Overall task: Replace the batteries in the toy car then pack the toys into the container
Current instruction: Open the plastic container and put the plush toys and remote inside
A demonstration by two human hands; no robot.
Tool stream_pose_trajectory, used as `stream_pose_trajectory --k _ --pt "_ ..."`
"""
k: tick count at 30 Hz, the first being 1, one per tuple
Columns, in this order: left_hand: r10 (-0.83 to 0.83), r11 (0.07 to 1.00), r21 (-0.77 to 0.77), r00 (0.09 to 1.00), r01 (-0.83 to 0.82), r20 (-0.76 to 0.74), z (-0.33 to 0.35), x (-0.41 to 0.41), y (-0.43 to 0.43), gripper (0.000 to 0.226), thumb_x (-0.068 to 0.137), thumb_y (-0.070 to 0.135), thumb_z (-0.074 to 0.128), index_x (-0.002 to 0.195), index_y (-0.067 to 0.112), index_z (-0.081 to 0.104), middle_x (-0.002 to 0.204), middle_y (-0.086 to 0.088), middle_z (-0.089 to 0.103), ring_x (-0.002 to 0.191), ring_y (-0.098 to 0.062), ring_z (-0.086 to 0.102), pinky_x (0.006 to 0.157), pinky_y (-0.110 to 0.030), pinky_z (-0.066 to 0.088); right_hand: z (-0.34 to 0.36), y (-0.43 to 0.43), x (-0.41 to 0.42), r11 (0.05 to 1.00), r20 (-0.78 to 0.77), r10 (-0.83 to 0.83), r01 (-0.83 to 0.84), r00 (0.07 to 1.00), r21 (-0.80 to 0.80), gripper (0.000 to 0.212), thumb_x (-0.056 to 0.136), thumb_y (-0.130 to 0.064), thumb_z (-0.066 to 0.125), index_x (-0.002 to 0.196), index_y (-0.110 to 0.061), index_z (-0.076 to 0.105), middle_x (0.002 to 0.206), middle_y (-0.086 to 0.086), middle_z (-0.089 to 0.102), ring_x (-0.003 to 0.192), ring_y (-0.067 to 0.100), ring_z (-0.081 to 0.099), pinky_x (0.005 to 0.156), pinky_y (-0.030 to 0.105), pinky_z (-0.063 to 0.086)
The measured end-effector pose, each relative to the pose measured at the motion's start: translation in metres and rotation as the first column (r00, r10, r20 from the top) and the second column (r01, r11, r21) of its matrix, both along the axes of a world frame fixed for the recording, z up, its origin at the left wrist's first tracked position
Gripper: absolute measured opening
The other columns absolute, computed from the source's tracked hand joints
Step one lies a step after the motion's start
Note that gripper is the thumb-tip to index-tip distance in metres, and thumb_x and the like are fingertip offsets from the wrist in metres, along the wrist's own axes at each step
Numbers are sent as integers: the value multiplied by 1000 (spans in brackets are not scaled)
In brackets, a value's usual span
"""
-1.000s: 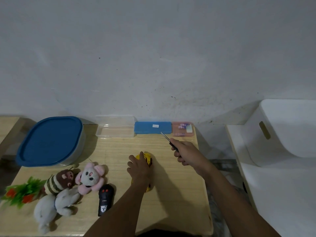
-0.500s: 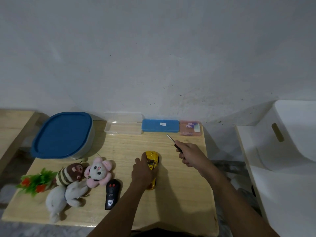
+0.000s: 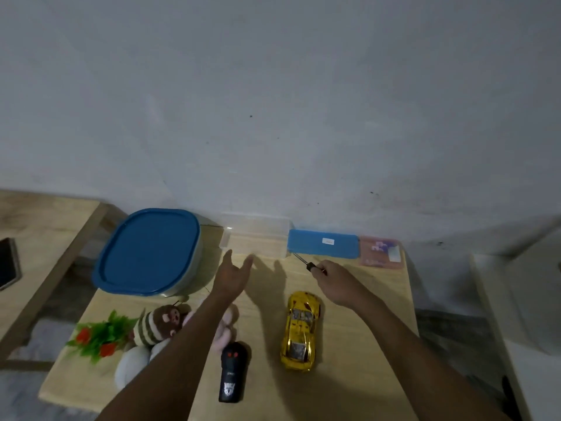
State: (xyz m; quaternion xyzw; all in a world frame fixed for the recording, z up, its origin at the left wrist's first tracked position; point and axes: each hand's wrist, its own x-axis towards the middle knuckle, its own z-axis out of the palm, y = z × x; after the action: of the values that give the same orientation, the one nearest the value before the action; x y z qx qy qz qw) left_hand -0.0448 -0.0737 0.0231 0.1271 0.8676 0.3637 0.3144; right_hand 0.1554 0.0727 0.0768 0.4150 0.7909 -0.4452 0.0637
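Note:
The yellow toy car [image 3: 300, 329] lies on the wooden table [image 3: 358, 360], nose toward me, untouched. My left hand [image 3: 231, 275] hovers open beyond it, fingers spread toward a clear plastic box [image 3: 256, 238] at the wall. My right hand [image 3: 335, 282] is closed around a small screwdriver [image 3: 303, 261], whose tip points at the blue case [image 3: 323, 246]. The container with the blue lid [image 3: 150, 253] stands at the table's back left. A black remote control [image 3: 232, 372] lies near the front edge.
Plush toys [image 3: 161, 325] and a plastic plant with red flowers [image 3: 98, 337] lie at the front left, partly behind my left forearm. A pink case [image 3: 381, 250] sits right of the blue one. A phone [image 3: 7, 264] rests on the side table; white furniture stands at right.
My left hand has let go of the yellow car and reached forward toward the clear box, fingers now spread. The view has shifted left. My right hand keeps the screwdriver.

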Motion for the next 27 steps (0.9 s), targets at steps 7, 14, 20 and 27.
stream_pose_trajectory --k 7,14,20,27 --pt "134 990 14 978 -138 163 -9 -67 19 45 103 38 44 121 -2 53 88 -14 63 76 -23 62 67 -32 52 -22 -9 -107 953 93 129 -150 987 264 25 101 -34 41 113 -19 56 101 4 63 89 24 58 67 33 42" --pt "211 977 17 970 -215 122 -42 -87 23 34 105 30 39 105 5 61 85 -12 66 69 -20 60 53 -27 45 -59 -17 -175 840 217 151 -241 965 487 18 98 -22 44 111 -17 56 111 4 60 106 26 53 83 40 42" --pt "261 961 47 952 -272 162 -49 -87 24 27 104 24 41 103 8 62 92 -16 69 85 -33 66 79 -45 56 -75 -20 -182 780 177 131 -212 975 589 24 88 -17 57 110 -21 66 106 0 63 102 24 57 86 39 42" --pt "250 957 98 949 -273 194 -55 -88 20 31 103 32 43 97 10 64 89 -13 71 86 -32 67 83 -47 56 -57 -25 -171 628 -18 66 -28 998 778 50 85 -27 61 135 -19 54 136 2 53 127 20 47 101 42 41"
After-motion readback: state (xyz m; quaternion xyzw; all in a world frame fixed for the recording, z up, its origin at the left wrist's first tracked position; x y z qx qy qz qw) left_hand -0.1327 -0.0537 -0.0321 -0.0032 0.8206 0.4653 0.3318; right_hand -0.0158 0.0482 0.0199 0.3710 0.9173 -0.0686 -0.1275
